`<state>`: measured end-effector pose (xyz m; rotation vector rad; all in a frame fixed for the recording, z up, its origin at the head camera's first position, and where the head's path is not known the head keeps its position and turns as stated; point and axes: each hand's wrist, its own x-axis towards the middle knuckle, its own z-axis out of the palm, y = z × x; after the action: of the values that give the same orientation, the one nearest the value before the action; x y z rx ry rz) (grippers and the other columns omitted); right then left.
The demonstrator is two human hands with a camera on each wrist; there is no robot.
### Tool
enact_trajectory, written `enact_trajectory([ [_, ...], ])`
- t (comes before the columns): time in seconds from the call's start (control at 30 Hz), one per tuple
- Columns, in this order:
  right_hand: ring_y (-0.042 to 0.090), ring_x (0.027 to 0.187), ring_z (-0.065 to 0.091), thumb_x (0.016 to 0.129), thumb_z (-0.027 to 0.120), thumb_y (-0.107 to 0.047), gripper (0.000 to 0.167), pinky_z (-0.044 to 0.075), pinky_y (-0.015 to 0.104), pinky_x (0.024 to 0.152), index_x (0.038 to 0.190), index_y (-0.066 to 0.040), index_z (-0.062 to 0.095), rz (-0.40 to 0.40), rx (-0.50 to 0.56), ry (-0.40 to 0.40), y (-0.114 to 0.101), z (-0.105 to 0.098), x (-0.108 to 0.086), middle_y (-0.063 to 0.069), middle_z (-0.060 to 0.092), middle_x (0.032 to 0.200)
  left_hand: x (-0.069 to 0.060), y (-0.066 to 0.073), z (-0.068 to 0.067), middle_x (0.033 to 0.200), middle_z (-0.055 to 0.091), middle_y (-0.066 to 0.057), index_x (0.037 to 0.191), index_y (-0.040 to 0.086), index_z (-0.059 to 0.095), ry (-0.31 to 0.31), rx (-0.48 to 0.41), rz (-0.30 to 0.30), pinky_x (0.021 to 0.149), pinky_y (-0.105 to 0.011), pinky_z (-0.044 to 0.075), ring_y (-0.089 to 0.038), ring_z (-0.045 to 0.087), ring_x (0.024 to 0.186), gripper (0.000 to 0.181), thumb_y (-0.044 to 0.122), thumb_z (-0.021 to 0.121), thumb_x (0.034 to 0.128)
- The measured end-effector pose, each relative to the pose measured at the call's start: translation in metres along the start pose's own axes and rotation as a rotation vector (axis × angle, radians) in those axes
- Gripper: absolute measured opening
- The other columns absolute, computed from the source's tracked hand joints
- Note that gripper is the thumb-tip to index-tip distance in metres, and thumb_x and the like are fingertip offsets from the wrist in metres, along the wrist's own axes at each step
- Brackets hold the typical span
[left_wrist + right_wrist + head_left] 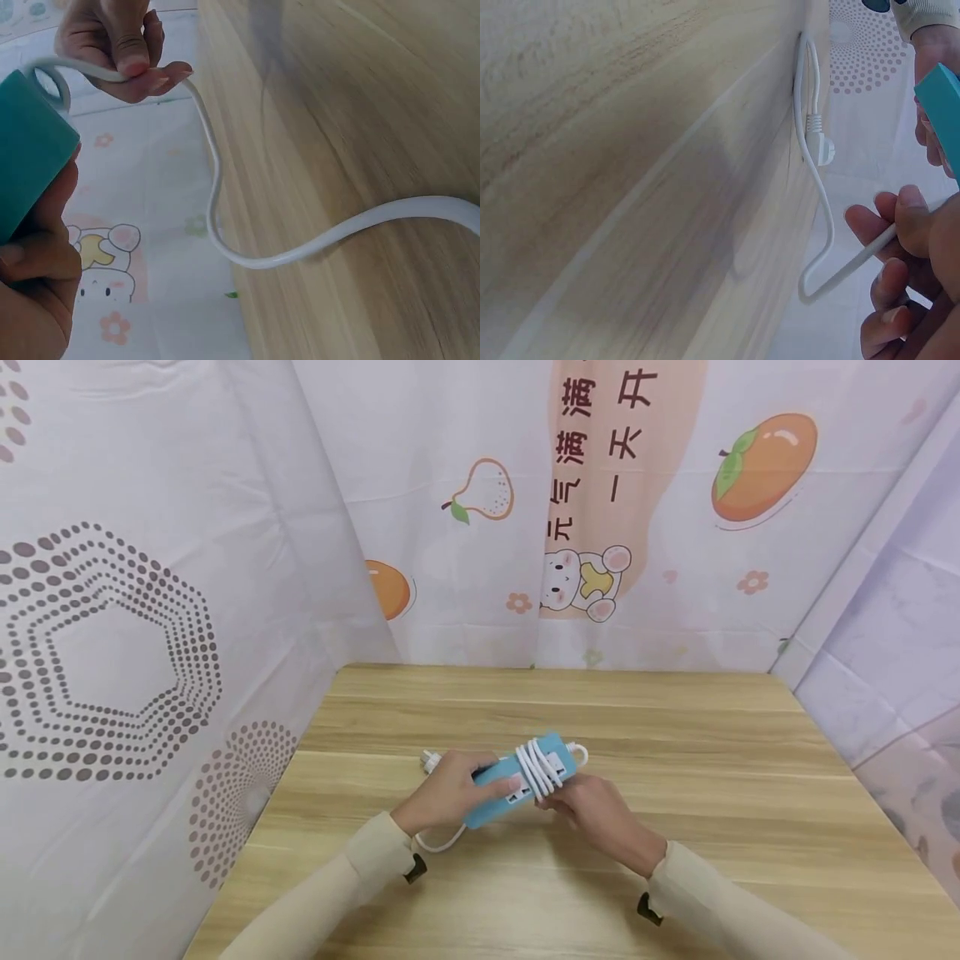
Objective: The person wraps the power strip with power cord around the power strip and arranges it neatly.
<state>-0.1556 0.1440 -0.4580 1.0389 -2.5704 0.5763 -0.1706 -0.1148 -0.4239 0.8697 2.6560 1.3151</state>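
A light blue power strip [491,811] is tilted above the table, several turns of its white cord [537,768] wound round one end. My left hand [450,792] grips the strip's other end, thumb across the socket face. Below the wound end, my right hand [596,814] pinches the cord between thumb and fingers, as the right wrist view shows at the thumb [915,221]. From there the loose cord [215,180] dips to the tabletop in the left wrist view. The white plug [821,142] lies on the table, beyond my left hand in the head view.
The wood-grain table [675,735] extends around both hands. A printed curtain [450,568] hangs along its back edge, and a dotted curtain [247,610] on the left. Another pale sheet [885,635] hangs on the right.
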Motion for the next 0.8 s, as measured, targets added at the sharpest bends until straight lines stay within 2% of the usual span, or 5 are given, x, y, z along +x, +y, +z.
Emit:
enact_trajectory([
  [0.13,0.026,0.093,0.071,0.082,0.087,-0.014,0.035,0.059,0.042,0.073,0.114,-0.008,0.072,-0.029,-0.038,0.030,0.001,0.003,-0.004,0.010,0.073,0.110,0.000,-0.003,-0.001,0.065,0.049,0.013,0.076,0.025,0.060,-0.056,0.006,0.046,0.055,-0.024,0.042,-0.004,0.049,0.060,0.036,0.054,0.070,0.0941],
  [0.33,0.024,0.081,0.069,0.077,0.089,-0.010,0.036,0.056,0.040,0.063,0.106,-0.004,0.070,-0.131,-0.107,0.116,0.005,0.009,-0.006,0.010,0.071,0.100,-0.001,-0.007,-0.004,0.068,0.052,0.014,0.080,0.026,0.064,-0.112,-0.046,0.053,0.058,-0.024,0.043,-0.005,0.051,0.064,0.029,0.050,0.073,0.0935],
  [0.47,0.025,0.082,0.070,0.076,0.089,-0.007,0.040,0.056,0.040,0.063,0.112,-0.002,0.070,-0.160,-0.112,0.135,0.005,0.007,-0.003,0.011,0.072,0.103,-0.002,-0.009,-0.007,0.071,0.056,0.012,0.085,0.025,0.067,-0.139,-0.123,0.031,0.060,-0.025,0.046,-0.007,0.054,0.067,0.023,0.045,0.072,0.0953],
  [0.67,0.025,0.079,0.071,0.077,0.089,-0.009,0.034,0.055,0.039,0.059,0.106,-0.008,0.072,-0.196,-0.137,0.119,0.005,0.006,0.001,0.009,0.072,0.099,-0.004,-0.016,-0.009,0.075,0.060,0.009,0.087,0.021,0.067,-0.165,-0.219,0.030,0.062,-0.025,0.047,-0.006,0.055,0.069,0.021,0.038,0.072,0.0968],
  [0.8,0.020,0.076,0.069,0.078,0.085,-0.002,0.025,0.055,0.037,0.061,0.098,-0.009,0.072,-0.170,-0.075,0.107,0.005,0.005,0.002,0.005,0.073,0.091,-0.006,-0.019,-0.010,0.075,0.058,0.005,0.082,0.015,0.063,-0.181,-0.258,0.055,0.061,-0.024,0.045,-0.006,0.053,0.068,0.026,0.034,0.072,0.0971],
])
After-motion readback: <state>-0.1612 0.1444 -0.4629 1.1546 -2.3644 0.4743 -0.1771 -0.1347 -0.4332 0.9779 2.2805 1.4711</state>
